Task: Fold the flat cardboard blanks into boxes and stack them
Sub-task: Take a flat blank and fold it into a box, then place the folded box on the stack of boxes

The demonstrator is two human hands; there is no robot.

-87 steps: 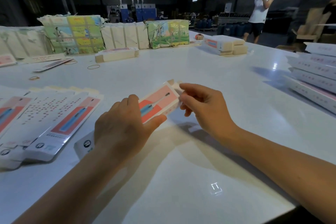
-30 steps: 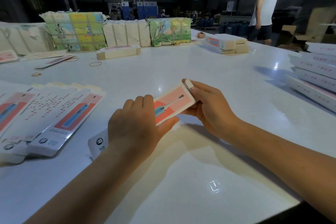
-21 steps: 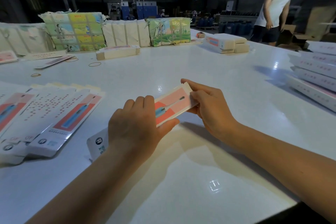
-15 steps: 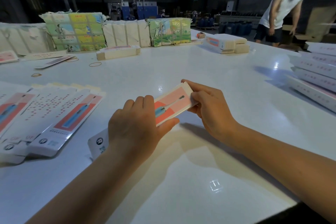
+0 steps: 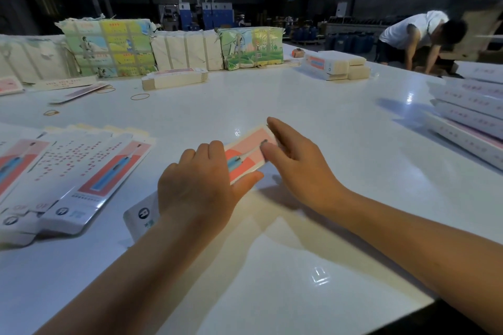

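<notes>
Head view shows the left hand (image 5: 196,185) gripping the box (image 5: 246,156) mid-table while the right hand (image 5: 296,163), fingers straight, seems to press its far end flap, so hold the body square and tuck the flap fully home.

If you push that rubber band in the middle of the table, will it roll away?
Probably not. The rubber band lies flat on the table, so it would likely slide or drag rather than roll. It looks thin and loopy, so it should be very light and floppy when lifted.
</notes>
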